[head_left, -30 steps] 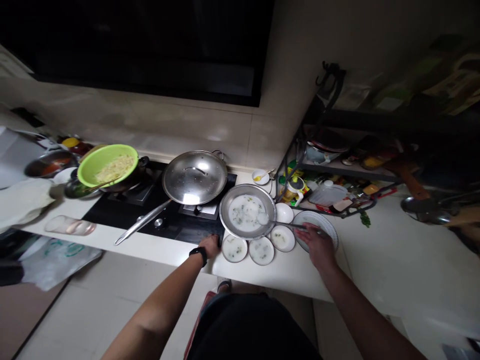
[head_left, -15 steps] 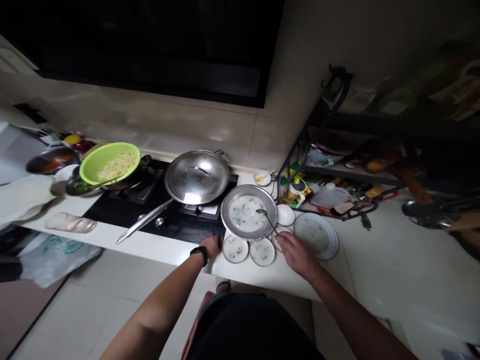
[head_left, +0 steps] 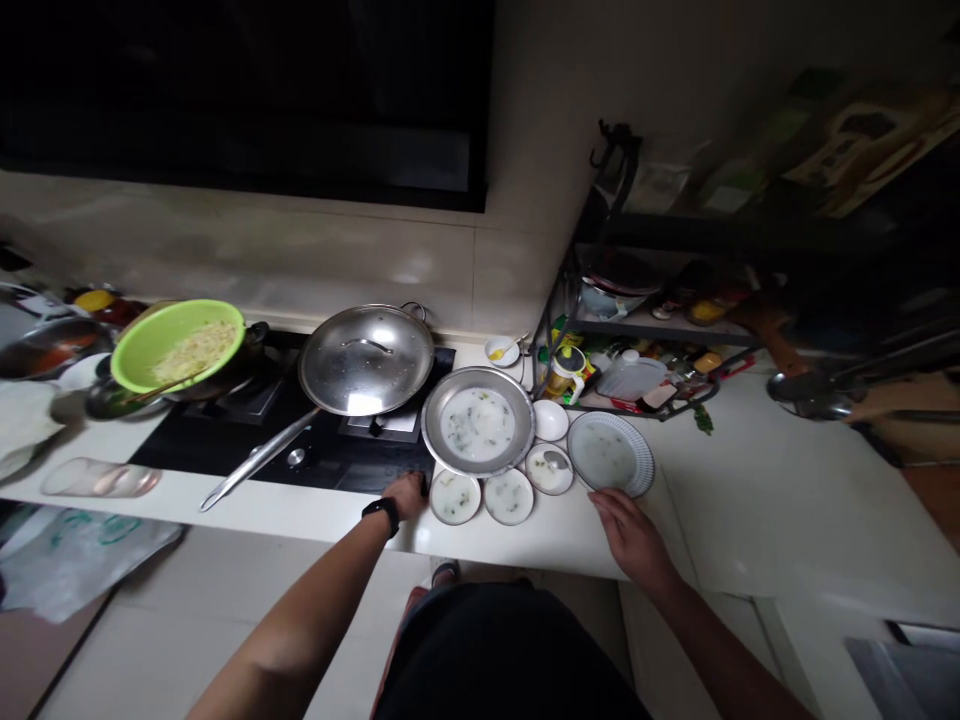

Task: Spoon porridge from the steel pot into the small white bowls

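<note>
As we stand at the worktop [head_left: 555, 550] beside the black induction hob [head_left: 172, 455], a steel platter [head_left: 478, 372] of milky liquid [head_left: 470, 424] lies ahead. Our left hand [head_left: 403, 497] rests at the hob's edge, its fingers [head_left: 414, 485] curled, grip unclear. Our right hand [head_left: 634, 540] lies open, fingers [head_left: 604, 505] released, near a striped-rim plate [head_left: 600, 418] and a small dish [head_left: 561, 486] holding a spoon [head_left: 556, 459].

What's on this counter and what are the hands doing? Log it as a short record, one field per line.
Left hand: at the black cooktop's front edge, nothing visible in it.
Right hand: on the counter, empty, close to a striped-rim plate.
Wrist: black watch on the left.
Nearby: steel platter of milky soup; small white dish holding a spoon; white bowl.
Stove: steel pan lid; green bowl of noodles.
</note>
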Demonstrator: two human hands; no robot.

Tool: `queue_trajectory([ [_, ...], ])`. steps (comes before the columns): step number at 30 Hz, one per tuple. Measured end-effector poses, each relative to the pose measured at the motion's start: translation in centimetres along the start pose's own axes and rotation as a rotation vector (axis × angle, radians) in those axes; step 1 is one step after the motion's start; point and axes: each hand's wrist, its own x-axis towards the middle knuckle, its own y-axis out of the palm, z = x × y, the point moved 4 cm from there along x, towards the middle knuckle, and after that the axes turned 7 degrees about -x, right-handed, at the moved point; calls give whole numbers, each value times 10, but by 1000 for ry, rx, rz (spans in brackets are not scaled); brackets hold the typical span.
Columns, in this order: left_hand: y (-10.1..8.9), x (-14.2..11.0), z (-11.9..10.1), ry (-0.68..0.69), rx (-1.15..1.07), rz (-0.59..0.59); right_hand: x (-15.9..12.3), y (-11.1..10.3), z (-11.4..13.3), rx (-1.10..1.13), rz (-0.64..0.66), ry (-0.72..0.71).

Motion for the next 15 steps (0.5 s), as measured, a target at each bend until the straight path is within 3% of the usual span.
queue_trajectory([
  [5,0,-1,-1,-16,-1,-14,-16,22,-35,543,-194,655],
  [7,-1,-1,-1,-15,5,-21,-21,27,-43,762,-291,818],
  [10,-2,-2,-2,-15,6,-16,-23,27,-50,932,-371,902],
  [15,0,-1,-1,-11,-3,-6,-17,10,-53,971,-399,866],
])
